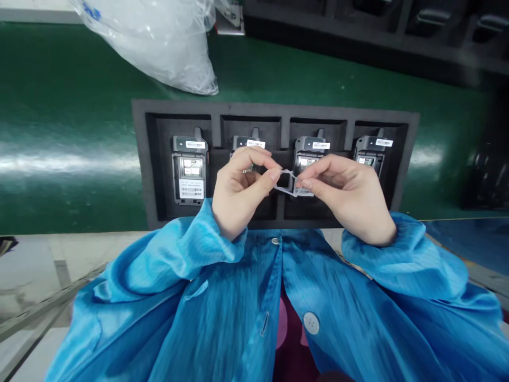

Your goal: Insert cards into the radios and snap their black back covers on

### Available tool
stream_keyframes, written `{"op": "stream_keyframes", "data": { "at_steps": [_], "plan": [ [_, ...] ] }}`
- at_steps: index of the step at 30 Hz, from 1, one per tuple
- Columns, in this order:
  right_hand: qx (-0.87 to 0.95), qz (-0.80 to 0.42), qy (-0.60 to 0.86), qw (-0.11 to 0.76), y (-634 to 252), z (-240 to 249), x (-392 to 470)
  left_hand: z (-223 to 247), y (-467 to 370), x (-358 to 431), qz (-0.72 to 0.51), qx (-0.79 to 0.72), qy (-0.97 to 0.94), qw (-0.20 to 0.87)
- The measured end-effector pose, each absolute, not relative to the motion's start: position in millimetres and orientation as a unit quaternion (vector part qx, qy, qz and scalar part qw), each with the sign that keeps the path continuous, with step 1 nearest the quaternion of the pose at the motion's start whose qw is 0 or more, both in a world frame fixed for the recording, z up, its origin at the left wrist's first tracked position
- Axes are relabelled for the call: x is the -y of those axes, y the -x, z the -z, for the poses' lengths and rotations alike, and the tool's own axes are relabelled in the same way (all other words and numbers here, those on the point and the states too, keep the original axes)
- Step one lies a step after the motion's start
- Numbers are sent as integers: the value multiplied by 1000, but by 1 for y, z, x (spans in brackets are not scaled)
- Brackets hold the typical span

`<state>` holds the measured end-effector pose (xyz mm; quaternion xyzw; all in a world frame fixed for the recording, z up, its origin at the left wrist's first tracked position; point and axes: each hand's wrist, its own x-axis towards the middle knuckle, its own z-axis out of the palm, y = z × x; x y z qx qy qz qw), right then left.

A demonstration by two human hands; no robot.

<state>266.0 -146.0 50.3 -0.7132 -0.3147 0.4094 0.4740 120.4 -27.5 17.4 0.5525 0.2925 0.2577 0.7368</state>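
Observation:
A thin, whitish rectangular frame point(287, 190) is stretched between my two hands above the foam tray. My left hand point(247, 185) pinches its left side between thumb and forefinger. On its right side, my right hand point(342, 188) has a similar pinch. Below lies a black foam tray point(137, 154) with handheld devices in its compartments. The leftmost device point(191, 170) shows an open back with labels. Another device point(243, 142) is mostly covered by my left hand, a third point(312, 144) partly by my right hand. The rightmost device point(373, 143) is also partly hidden.
A clear plastic bag point(167, 48) of whitish pieces lies behind the tray on the green work surface point(71, 132). At the back right stands another black tray point(358, 40) with dark items in its compartments. A dark object point(487, 180) sits at the right edge.

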Motion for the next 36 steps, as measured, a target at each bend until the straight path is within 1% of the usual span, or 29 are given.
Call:
{"op": "stream_keyframes", "data": {
  "at_steps": [2, 5, 8, 11, 13, 16, 22, 27, 30, 32, 33, 34, 36],
  "plan": [
    [328, -366, 729, 477, -268, -48, 149, -19, -121, 24, -256, -296, -540, 745],
    [380, -277, 757, 454, -276, -44, 156, -23, -122, 17, -209, -293, -487, 796],
    [446, -213, 778, 388, -285, -42, 165, -27, -124, 7, -163, -314, -438, 827],
    [507, -176, 782, 318, -292, -45, 171, -31, -125, -4, -115, -327, -395, 851],
    [539, -170, 771, 295, -294, -48, 172, -34, -125, -11, -80, -321, -377, 865],
    [564, -164, 758, 284, -297, -46, 168, -40, -126, -20, -36, -301, -383, 873],
    [574, -162, 761, 255, -305, -22, 156, -49, -131, -28, 25, -224, -380, 897],
    [554, -144, 784, 240, -304, -16, 158, -44, -136, -25, 62, -166, -427, 887],
    [549, -121, 789, 249, -303, -14, 160, -41, -138, -23, 93, -108, -461, 876],
    [545, -119, 790, 254, -302, -12, 160, -39, -140, -20, 68, -81, -551, 828],
    [541, -122, 791, 256, -302, -12, 160, -37, -140, -18, 33, -63, -632, 772],
    [538, -128, 793, 256, -301, -12, 160, -34, -141, -15, -11, -37, -726, 687],
    [536, -127, 794, 257, -300, -12, 159, -25, -141, -8, -78, 33, -890, 447]
  ]
}}
